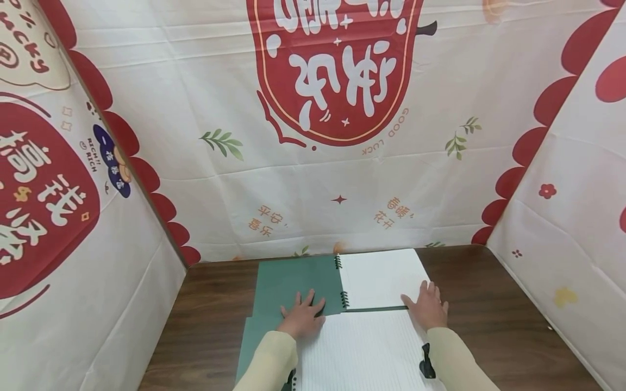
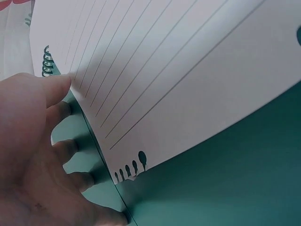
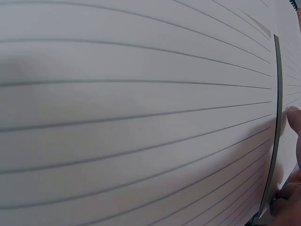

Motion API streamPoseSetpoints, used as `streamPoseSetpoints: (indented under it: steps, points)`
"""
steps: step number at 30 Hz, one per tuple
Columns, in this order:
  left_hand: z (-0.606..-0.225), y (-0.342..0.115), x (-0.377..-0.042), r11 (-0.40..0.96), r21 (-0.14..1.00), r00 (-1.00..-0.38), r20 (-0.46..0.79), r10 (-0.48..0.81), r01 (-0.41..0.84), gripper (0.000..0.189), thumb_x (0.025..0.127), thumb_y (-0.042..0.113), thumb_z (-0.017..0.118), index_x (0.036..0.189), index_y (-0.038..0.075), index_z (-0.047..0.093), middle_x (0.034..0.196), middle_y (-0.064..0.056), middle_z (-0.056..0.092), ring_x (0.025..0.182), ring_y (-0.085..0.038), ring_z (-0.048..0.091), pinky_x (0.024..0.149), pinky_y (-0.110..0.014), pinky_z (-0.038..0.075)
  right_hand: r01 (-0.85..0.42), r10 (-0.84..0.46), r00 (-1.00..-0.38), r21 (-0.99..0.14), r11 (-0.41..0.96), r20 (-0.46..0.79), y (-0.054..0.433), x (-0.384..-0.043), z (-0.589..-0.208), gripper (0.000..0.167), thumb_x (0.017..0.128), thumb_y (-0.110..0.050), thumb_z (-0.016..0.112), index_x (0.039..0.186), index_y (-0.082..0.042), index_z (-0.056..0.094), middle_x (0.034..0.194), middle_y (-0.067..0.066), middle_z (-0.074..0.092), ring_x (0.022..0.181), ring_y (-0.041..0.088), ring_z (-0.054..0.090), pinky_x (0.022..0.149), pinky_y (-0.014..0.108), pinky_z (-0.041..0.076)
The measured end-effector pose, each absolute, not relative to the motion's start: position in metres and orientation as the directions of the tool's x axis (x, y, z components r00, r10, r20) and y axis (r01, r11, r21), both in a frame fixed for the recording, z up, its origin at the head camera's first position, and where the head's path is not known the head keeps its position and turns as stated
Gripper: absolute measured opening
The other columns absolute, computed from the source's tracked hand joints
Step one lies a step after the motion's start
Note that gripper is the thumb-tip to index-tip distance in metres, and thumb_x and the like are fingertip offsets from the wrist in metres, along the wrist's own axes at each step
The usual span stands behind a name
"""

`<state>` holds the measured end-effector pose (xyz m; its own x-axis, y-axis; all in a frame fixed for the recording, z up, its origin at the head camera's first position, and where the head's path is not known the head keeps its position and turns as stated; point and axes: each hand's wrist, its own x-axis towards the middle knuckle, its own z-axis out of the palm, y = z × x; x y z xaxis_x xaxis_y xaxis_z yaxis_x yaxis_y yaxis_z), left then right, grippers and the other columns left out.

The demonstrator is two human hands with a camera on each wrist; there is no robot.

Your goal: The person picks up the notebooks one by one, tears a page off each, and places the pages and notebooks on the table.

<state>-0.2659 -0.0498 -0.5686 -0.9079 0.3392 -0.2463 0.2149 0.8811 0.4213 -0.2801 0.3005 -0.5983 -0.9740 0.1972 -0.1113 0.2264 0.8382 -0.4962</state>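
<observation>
Two green-covered notebooks lie opened out, one beyond the other. The far notebook has a green cover (image 1: 298, 282) at left, a black spiral coil (image 1: 344, 300) and a white page (image 1: 383, 279) at right. Nearer lies a lined sheet (image 1: 362, 353), over green at its left; punched holes (image 2: 142, 158) show at its corner in the left wrist view. My left hand (image 1: 304, 319) rests with spread fingers on the green, thumb at the sheet's edge. My right hand (image 1: 429, 307) touches the white page's lower right corner, fingers spread, palm over the sheet's upper right corner.
The notebooks lie on a dark brown wooden table (image 1: 494, 304). White printed cloth hangs at the back (image 1: 342, 184) and along both sides. A black object (image 1: 427, 363) sits at the right wrist.
</observation>
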Motion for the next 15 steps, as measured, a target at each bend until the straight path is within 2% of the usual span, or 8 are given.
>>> streamPoseSetpoints:
  steps: [15]
  points:
    - [-0.5677,-0.0503,-0.2660,0.882,0.418,-0.910,-0.241,0.337,0.216,0.051,0.099,0.042,0.051,0.147,0.029,0.042,0.161,-0.005,0.023,0.149,-0.042,0.015,0.102,-0.080,0.014,0.210,0.193,-0.977,-0.492,0.845,-0.086,0.2970,-0.2799,-0.5983,0.091,0.094,-0.042,0.057,0.147,0.016,0.011,0.151,0.041,0.008,0.140,0.057,0.009,0.107,0.076,0.006]
